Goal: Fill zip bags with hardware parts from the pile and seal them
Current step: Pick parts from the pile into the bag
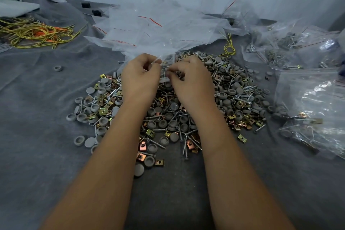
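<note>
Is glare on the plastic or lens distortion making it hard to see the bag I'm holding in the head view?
Head view: light is soft and even; white glare streaks the filled bags at right. The small zip bag between left hand and right hand is nearly invisible against the empty bags. Wide-angle bending shows toward the edges.

Clear zip bag (164, 73) w/ screws, above mixed hardware pile (168, 117), gray cloth

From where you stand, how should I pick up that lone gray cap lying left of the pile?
Pinch the gray cap across its round rim, coming straight down from above. It lies flat on the gray cloth with its hollow side up, apart from the pile, so both sides of the rim are free. Its low profile probably rules out a side approach.
</note>
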Action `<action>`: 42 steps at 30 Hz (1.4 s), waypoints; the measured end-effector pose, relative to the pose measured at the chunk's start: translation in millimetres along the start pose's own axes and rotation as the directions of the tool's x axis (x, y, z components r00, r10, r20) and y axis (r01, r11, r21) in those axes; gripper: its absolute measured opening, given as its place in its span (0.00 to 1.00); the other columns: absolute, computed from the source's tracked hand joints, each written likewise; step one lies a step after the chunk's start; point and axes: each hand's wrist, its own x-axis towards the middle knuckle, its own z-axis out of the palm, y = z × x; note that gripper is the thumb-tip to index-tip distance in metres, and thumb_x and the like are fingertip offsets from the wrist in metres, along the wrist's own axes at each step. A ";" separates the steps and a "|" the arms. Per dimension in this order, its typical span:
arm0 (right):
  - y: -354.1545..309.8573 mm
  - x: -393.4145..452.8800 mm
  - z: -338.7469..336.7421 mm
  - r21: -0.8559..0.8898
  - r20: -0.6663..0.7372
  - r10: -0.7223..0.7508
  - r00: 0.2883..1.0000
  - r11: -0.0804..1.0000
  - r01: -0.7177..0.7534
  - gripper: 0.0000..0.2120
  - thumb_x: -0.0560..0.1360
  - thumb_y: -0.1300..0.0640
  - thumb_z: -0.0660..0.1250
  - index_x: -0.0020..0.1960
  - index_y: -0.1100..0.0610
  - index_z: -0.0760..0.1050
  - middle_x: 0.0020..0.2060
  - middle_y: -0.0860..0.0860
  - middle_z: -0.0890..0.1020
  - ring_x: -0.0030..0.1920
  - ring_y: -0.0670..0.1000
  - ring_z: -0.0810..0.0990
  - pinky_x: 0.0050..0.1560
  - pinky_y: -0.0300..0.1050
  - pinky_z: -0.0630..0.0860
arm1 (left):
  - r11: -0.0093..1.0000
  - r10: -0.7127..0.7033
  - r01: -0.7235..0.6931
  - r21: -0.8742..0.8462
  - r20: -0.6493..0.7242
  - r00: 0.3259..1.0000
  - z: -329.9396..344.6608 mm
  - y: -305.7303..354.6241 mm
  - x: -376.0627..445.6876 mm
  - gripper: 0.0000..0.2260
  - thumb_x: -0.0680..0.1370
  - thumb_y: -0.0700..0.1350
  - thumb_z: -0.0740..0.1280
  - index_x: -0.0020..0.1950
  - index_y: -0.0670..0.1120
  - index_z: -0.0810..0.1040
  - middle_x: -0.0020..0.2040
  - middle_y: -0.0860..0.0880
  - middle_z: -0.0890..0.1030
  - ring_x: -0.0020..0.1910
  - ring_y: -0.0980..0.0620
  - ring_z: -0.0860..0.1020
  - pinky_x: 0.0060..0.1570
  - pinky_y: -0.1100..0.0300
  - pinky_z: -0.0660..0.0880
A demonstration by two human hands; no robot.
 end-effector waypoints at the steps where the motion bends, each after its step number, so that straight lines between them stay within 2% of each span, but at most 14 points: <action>1: -0.6 0.0 -0.9 0.018 -0.025 -0.004 1.000 1.000 0.004 0.08 0.77 0.55 0.68 0.55 0.51 0.82 0.50 0.49 0.76 0.47 0.48 0.76 0.48 0.47 0.76 | 1.000 0.007 -0.007 0.000 -0.001 1.000 -0.1 0.3 -0.1 0.08 0.78 0.45 0.67 0.39 0.52 0.78 0.27 0.56 0.72 0.25 0.61 0.67 0.34 0.55 0.78; 4: -1.9 1.0 -5.5 0.088 -0.192 0.035 0.981 0.996 -0.018 0.09 0.79 0.61 0.62 0.55 0.53 0.78 0.51 0.50 0.76 0.42 0.46 0.75 0.41 0.45 0.74 | 1.000 0.022 -0.022 0.019 -0.023 0.999 -0.6 -0.1 -0.3 0.07 0.78 0.44 0.66 0.40 0.51 0.78 0.28 0.55 0.72 0.22 0.61 0.66 0.24 0.69 0.64; 8: 3.9 4.4 -12.7 0.172 -0.305 0.244 0.921 0.965 -0.199 0.12 0.78 0.66 0.57 0.53 0.53 0.75 0.50 0.49 0.77 0.44 0.46 0.75 0.37 0.41 0.70 | 0.999 -0.012 0.015 0.033 -0.066 0.998 -2.1 -1.4 1.1 0.08 0.79 0.44 0.64 0.40 0.50 0.78 0.27 0.55 0.70 0.21 0.60 0.64 0.22 0.68 0.61; 10: 8.7 5.7 -15.1 0.198 -0.290 0.319 0.902 0.942 -0.270 0.14 0.77 0.67 0.57 0.52 0.51 0.75 0.51 0.49 0.78 0.46 0.47 0.76 0.37 0.39 0.70 | 0.998 -0.037 0.042 0.051 -0.089 0.995 -3.1 -2.6 3.0 0.09 0.79 0.46 0.64 0.38 0.52 0.76 0.25 0.56 0.70 0.21 0.60 0.64 0.22 0.66 0.60; 13: 12.7 6.3 -16.1 0.129 -0.254 0.345 0.904 0.938 -0.322 0.17 0.74 0.69 0.57 0.51 0.51 0.77 0.52 0.50 0.78 0.48 0.49 0.77 0.40 0.43 0.71 | 0.997 -0.066 0.070 0.039 -0.107 0.992 -4.1 -4.2 5.2 0.10 0.80 0.46 0.64 0.38 0.51 0.75 0.21 0.58 0.69 0.20 0.60 0.63 0.23 0.64 0.61; 16: 13.5 5.8 -15.4 0.000 -0.226 0.292 0.930 0.954 -0.299 0.16 0.74 0.68 0.59 0.51 0.53 0.81 0.51 0.51 0.81 0.50 0.53 0.78 0.50 0.51 0.76 | 0.996 -0.086 0.090 0.023 -0.112 0.990 -4.1 -4.2 6.2 0.10 0.80 0.46 0.64 0.38 0.49 0.75 0.20 0.58 0.68 0.21 0.59 0.63 0.28 0.61 0.62; 19: 15.4 5.4 -16.8 -0.143 -0.198 0.220 0.955 0.957 -0.251 0.19 0.73 0.68 0.61 0.58 0.54 0.80 0.54 0.53 0.81 0.56 0.57 0.76 0.57 0.56 0.74 | 0.995 -0.089 0.092 0.030 -0.099 0.991 -3.9 -3.5 5.7 0.12 0.80 0.46 0.64 0.36 0.52 0.74 0.20 0.59 0.69 0.20 0.60 0.64 0.28 0.61 0.62; 23: 20.1 5.5 -17.9 -0.276 -0.153 0.208 0.966 0.930 -0.244 0.27 0.73 0.67 0.61 0.71 0.53 0.69 0.65 0.51 0.75 0.66 0.56 0.68 0.64 0.52 0.66 | 0.995 -0.097 0.100 0.023 -0.091 0.991 -3.4 -3.6 5.7 0.11 0.79 0.46 0.64 0.36 0.52 0.73 0.21 0.56 0.69 0.21 0.59 0.63 0.29 0.61 0.61; 27: 20.3 4.9 -17.0 -0.329 -0.062 0.204 0.977 0.920 -0.213 0.28 0.77 0.61 0.60 0.76 0.54 0.60 0.72 0.51 0.68 0.73 0.55 0.62 0.69 0.53 0.61 | 0.994 -0.100 0.103 0.024 -0.087 0.991 -3.2 -2.8 4.9 0.11 0.79 0.46 0.64 0.37 0.52 0.74 0.21 0.56 0.68 0.20 0.59 0.63 0.28 0.62 0.61; 30: 22.5 4.9 -14.8 -0.460 0.086 0.255 0.963 0.868 -0.188 0.31 0.80 0.52 0.56 0.79 0.53 0.48 0.78 0.50 0.56 0.77 0.54 0.53 0.73 0.55 0.52 | 0.994 -0.101 0.104 0.027 -0.084 0.991 -3.4 -2.6 4.6 0.11 0.79 0.46 0.64 0.36 0.53 0.74 0.21 0.56 0.69 0.20 0.60 0.63 0.28 0.62 0.61; 32: 23.8 6.1 -13.7 -0.526 0.155 0.287 0.945 0.834 -0.167 0.32 0.80 0.50 0.54 0.80 0.52 0.44 0.79 0.49 0.51 0.78 0.54 0.49 0.74 0.57 0.49 | 0.994 -0.100 0.103 0.036 -0.078 0.992 -3.6 -2.6 4.3 0.11 0.80 0.46 0.64 0.36 0.53 0.73 0.20 0.57 0.69 0.19 0.59 0.63 0.28 0.61 0.61; 35: 23.7 7.7 -14.5 -0.541 0.187 0.295 0.937 0.827 -0.152 0.30 0.80 0.50 0.53 0.79 0.50 0.48 0.79 0.48 0.51 0.78 0.54 0.48 0.74 0.59 0.49 | 0.994 -0.104 0.106 0.033 -0.072 0.992 -3.3 -2.6 4.5 0.11 0.80 0.46 0.64 0.37 0.53 0.74 0.19 0.60 0.69 0.19 0.59 0.63 0.29 0.61 0.61; 40: 22.4 7.5 -17.8 -0.465 0.122 0.218 0.968 0.874 -0.138 0.24 0.77 0.53 0.60 0.73 0.47 0.65 0.72 0.46 0.67 0.73 0.54 0.60 0.69 0.56 0.56 | 0.994 -0.105 0.106 0.019 -0.068 0.992 -1.9 -3.3 4.9 0.09 0.79 0.46 0.64 0.39 0.53 0.76 0.20 0.60 0.70 0.19 0.60 0.63 0.29 0.61 0.61; 42: 22.4 7.6 -18.6 -0.463 0.112 0.213 0.971 0.875 -0.138 0.22 0.77 0.54 0.61 0.70 0.46 0.69 0.69 0.46 0.70 0.71 0.54 0.61 0.69 0.56 0.58 | 0.994 -0.103 0.105 0.021 -0.066 0.992 -1.8 -3.3 4.8 0.09 0.79 0.46 0.64 0.38 0.52 0.76 0.20 0.60 0.70 0.19 0.60 0.63 0.29 0.61 0.62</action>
